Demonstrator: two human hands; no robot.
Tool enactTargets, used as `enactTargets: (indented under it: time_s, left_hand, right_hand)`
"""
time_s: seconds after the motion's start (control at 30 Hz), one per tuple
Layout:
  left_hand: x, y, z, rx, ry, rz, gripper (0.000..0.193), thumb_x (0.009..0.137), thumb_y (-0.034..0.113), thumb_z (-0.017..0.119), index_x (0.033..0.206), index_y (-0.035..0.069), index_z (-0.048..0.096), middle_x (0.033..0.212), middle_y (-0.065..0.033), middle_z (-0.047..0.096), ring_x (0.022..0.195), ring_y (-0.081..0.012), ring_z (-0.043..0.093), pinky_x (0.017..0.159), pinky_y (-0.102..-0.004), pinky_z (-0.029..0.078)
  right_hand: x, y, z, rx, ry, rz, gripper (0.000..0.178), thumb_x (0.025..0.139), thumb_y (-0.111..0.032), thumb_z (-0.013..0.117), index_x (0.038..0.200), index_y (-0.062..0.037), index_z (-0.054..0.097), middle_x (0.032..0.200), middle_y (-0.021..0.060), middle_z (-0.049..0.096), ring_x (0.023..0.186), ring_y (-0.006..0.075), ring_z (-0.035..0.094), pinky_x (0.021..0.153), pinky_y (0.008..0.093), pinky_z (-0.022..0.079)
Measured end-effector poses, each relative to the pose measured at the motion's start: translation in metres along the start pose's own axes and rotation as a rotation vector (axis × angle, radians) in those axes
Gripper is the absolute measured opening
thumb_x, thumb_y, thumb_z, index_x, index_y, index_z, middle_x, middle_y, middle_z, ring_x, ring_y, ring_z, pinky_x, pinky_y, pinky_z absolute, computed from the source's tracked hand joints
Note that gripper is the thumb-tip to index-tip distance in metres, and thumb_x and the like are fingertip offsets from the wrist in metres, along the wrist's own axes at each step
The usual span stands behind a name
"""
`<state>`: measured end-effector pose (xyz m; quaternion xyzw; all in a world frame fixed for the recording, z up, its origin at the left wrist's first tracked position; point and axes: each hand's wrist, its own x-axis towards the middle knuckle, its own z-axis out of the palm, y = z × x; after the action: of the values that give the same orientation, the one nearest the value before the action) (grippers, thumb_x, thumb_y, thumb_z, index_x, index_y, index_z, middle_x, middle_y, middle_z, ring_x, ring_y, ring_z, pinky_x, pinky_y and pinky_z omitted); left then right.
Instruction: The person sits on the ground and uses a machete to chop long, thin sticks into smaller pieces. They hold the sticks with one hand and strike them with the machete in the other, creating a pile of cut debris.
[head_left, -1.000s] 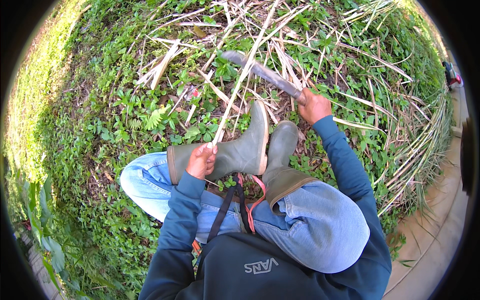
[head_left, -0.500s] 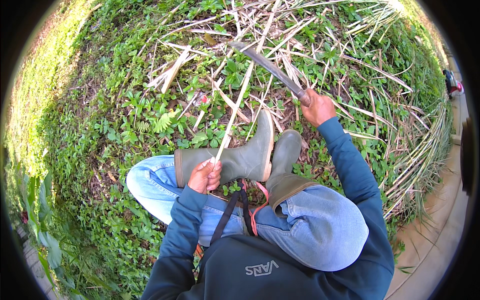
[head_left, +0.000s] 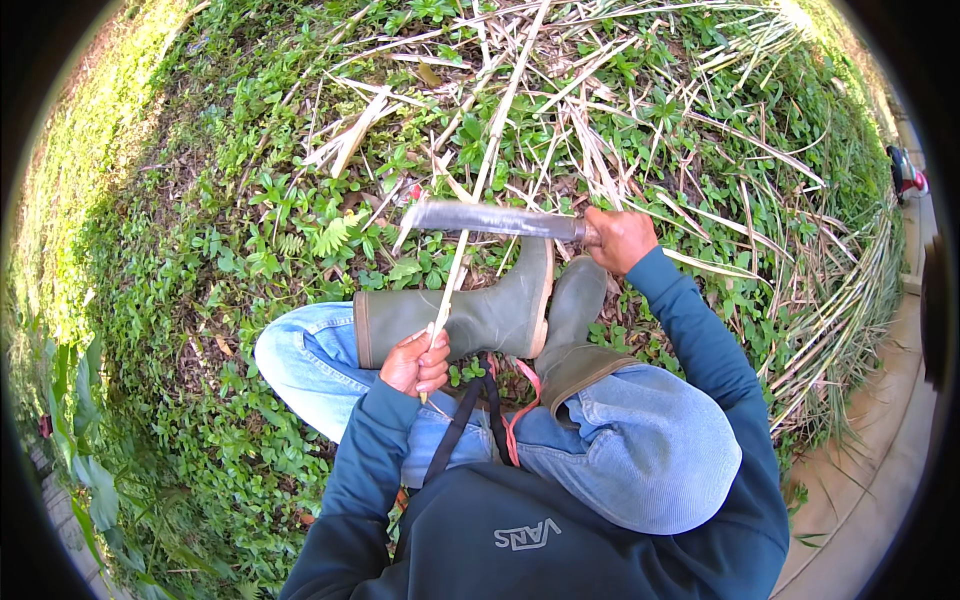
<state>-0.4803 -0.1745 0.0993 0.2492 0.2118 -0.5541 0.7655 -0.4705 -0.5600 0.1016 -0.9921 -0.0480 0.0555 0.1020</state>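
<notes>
My left hand (head_left: pixel 415 362) is closed around the near end of a long pale split strip (head_left: pixel 508 105), perhaps bamboo, in front of my left boot. The strip runs up and away over the ground litter. In my right hand (head_left: pixel 624 240) is the wooden handle of a machete (head_left: pixel 505 219). Its broad blade lies almost level and points left, crossing over the strip just beyond the boots. Whether the edge touches the strip I cannot tell. Slight blur shows at the blade's tip.
Green rubber boots (head_left: pixel 415 318) and my bent knees are close below the hands. Pale shavings (head_left: pixel 595 150) litter the leafy ground ahead. Long green stems (head_left: pixel 825 360) are heaped at the right, beside a concrete edge (head_left: pixel 860 500). A shoe (head_left: pixel 908 172) shows at the far right.
The machete has swung from pointing up and away to lying nearly level across the strip, nearer to me. My left hand keeps its hold and has hardly moved.
</notes>
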Motion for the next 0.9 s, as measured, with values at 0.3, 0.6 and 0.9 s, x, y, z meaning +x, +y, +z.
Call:
enactTargets:
  time_s: [0.3, 0.6, 0.9]
  left_hand:
    - [-0.020, -0.003, 0.000, 0.084, 0.069, 0.008, 0.023, 0.101, 0.029, 0.039, 0.090, 0.009, 0.044, 0.059, 0.0051, 0.030, 0.041, -0.0047, 0.022, 0.034, -0.0213, 0.023]
    - [-0.062, -0.013, -0.007, 0.339, 0.255, 0.130, 0.031, 0.102, 0.032, 0.035, 0.084, 0.009, 0.044, 0.057, 0.0042, 0.030, 0.039, -0.0044, 0.020, 0.033, -0.0212, 0.021]
    - [-0.062, -0.002, 0.022, 0.454, 0.322, 0.221, 0.032, 0.102, 0.032, 0.037, 0.091, 0.005, 0.051, 0.060, 0.0033, 0.037, 0.039, -0.0032, 0.022, 0.033, -0.0209, 0.022]
  right_hand:
    - [0.005, 0.009, -0.002, 0.044, -0.005, 0.070, 0.024, 0.075, -0.022, 0.066, 0.094, -0.0099, 0.059, 0.065, 0.0182, 0.063, 0.060, 0.0377, 0.063, 0.061, 0.0486, 0.052]
    - [0.031, 0.020, -0.019, -0.011, -0.050, 0.114, 0.024, 0.077, -0.023, 0.062, 0.094, -0.0069, 0.061, 0.071, 0.0214, 0.064, 0.067, 0.0387, 0.064, 0.067, 0.0488, 0.052]
    - [0.020, -0.009, -0.002, 0.161, 0.075, 0.078, 0.023, 0.073, -0.024, 0.064, 0.091, -0.0102, 0.059, 0.063, 0.0190, 0.061, 0.060, 0.0380, 0.063, 0.061, 0.0500, 0.051]
